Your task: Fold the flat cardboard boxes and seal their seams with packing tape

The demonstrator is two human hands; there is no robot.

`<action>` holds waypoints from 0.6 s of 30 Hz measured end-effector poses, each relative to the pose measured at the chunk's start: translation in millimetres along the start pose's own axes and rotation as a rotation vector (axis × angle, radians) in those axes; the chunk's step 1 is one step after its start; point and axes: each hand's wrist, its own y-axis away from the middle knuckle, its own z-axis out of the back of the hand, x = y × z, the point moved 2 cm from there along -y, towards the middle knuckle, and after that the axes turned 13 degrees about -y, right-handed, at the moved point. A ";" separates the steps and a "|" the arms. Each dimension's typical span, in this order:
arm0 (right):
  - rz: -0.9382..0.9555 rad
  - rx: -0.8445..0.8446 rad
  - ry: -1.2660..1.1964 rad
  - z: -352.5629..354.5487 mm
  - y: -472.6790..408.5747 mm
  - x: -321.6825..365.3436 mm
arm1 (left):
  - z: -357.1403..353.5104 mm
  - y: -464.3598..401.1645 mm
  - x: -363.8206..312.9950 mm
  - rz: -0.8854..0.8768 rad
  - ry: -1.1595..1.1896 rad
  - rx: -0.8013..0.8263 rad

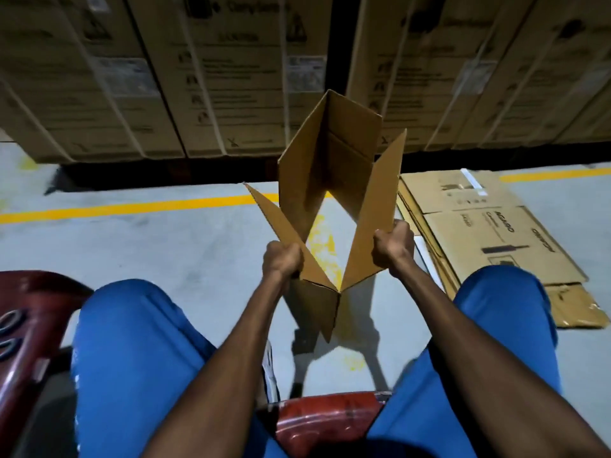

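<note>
a half-opened cardboard box (330,166) is held up at the centre of the frame. one flap is gripped by the left hand (282,259), another by the right hand (393,247), fingers curled. flattened boxes (489,233) lie at right on the floor (132,246).

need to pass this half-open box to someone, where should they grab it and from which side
Best taken by the open cardboard box at its far upright walls, coming from the far side. Judging by its pose, that end is free, while the left hand and right hand already grip the two splayed near flaps, which would likely bend under load.
</note>
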 end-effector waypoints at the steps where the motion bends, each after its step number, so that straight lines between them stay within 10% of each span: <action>1: -0.002 0.009 0.030 -5.2 2.4 4.4 | 4.7 14.7 -1.4 -0.002 0.015 0.014; 10: 0.141 0.134 0.382 -21.9 11.2 12.5 | -30.0 97.9 34.6 0.164 0.231 0.169; 18: 0.183 0.204 0.460 11.6 -22.3 -26.8 | -29.7 103.4 25.1 -0.053 -0.226 0.507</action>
